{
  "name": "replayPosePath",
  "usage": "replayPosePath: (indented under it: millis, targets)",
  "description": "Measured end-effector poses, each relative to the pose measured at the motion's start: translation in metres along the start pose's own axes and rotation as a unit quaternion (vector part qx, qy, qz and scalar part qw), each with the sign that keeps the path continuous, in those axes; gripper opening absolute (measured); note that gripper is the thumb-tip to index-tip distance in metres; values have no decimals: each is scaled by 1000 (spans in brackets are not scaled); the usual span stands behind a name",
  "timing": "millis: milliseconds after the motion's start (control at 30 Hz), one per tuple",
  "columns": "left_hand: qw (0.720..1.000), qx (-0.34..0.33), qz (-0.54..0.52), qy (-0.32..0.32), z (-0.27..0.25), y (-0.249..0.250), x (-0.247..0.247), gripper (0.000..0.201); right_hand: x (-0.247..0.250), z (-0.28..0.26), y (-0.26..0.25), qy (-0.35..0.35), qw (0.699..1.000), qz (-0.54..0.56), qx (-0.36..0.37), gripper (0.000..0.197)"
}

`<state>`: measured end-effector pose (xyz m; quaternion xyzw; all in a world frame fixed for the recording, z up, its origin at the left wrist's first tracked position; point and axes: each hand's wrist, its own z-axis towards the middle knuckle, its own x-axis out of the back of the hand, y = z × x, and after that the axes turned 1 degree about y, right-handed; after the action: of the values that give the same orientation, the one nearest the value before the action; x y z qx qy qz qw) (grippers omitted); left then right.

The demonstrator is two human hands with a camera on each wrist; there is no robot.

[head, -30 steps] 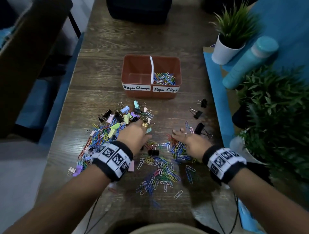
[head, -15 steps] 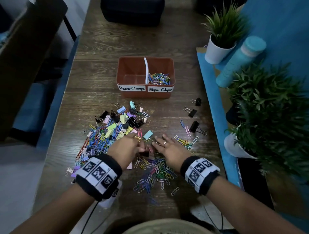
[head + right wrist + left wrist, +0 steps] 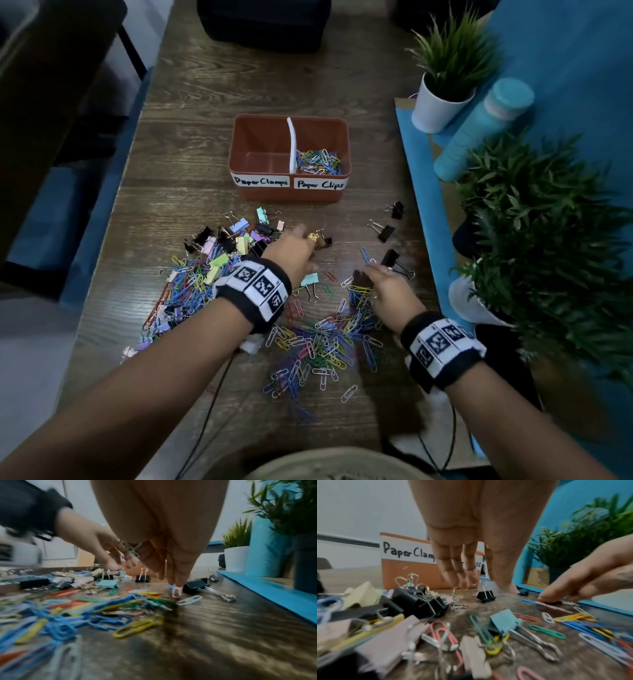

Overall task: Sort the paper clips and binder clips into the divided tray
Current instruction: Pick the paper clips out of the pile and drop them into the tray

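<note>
The brown divided tray (image 3: 239, 161) stands mid-table; its "Paper Clamps" side holds nothing I can see, and its "Paper Clips" side holds coloured paper clips (image 3: 318, 161). A mixed pile of binder clips and paper clips (image 3: 205, 270) lies left, and loose paper clips (image 3: 325, 342) lie in the centre. My left hand (image 3: 301, 243) reaches forward with straight fingers (image 3: 460, 577) just above a small black binder clip (image 3: 485, 597), holding nothing. My right hand (image 3: 375, 274) is flat, its fingertips (image 3: 176, 580) touching a pale paper clip (image 3: 176, 593) beside a black binder clip (image 3: 195, 585).
Two more black binder clips (image 3: 385, 233) (image 3: 397, 209) lie right of the tray. A blue mat (image 3: 421, 205), a white plant pot (image 3: 435, 109), a teal bottle (image 3: 486, 126) and leafy plants (image 3: 548, 222) line the right edge. A black bag (image 3: 263, 24) sits at the far end.
The hands were together over the middle clips; they have parted. The left hand moved forward toward the tray side, and the right hand slid out to the right.
</note>
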<state>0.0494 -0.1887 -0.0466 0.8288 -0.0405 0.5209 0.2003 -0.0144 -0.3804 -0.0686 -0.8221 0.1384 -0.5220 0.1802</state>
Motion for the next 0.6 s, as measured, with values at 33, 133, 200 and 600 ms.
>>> replayPosePath:
  millis: [33, 133, 200, 600]
  targets:
    - [999, -5, 32, -21, -4, -1, -4, 45, 2, 5, 3, -11, 1000, -7, -11, 64]
    - [994, -22, 84, -72, -15, -5, -20, 47, -1, 6, 2, -40, 999, -28, -4, 67]
    - [992, -35, 100, -68, -17, -9, -27, 37, -8, -5, -2, -61, 997, -28, 29, 64]
    - [997, 19, -60, -55, -9, -23, -19, 18, -4, 12, -10, -84, 992, -79, 45, 65]
